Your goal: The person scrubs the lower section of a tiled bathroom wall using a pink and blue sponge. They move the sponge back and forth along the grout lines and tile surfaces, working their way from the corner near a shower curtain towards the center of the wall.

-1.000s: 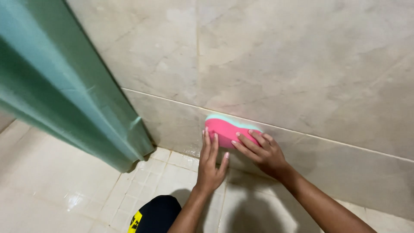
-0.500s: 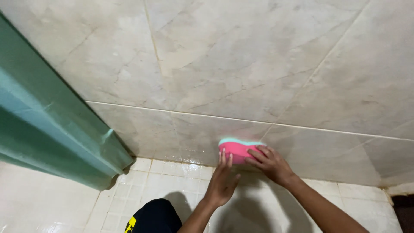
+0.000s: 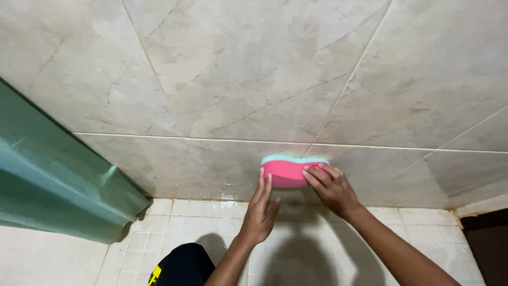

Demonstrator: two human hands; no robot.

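A pink sponge with a pale green scrubbing layer (image 3: 288,169) is pressed flat against the lower row of the marbled grey wall tiles (image 3: 275,79). My right hand (image 3: 330,188) grips the sponge from its right side, fingers laid over the pink face. My left hand (image 3: 259,209) reaches up beside it, fingers straight and close together, fingertips touching the sponge's left end. The tile under and below the sponge looks wet and glossy.
A teal corrugated panel (image 3: 58,190) slants in from the left and meets the floor near the wall corner. Small white floor tiles (image 3: 423,233) run along the wall base. A black garment with a yellow mark (image 3: 180,267) shows at the bottom.
The view has swung right and up, so the teal panel has slid further left. Both hands stay on the sponge, which has shifted rightward along the lower wall tile.
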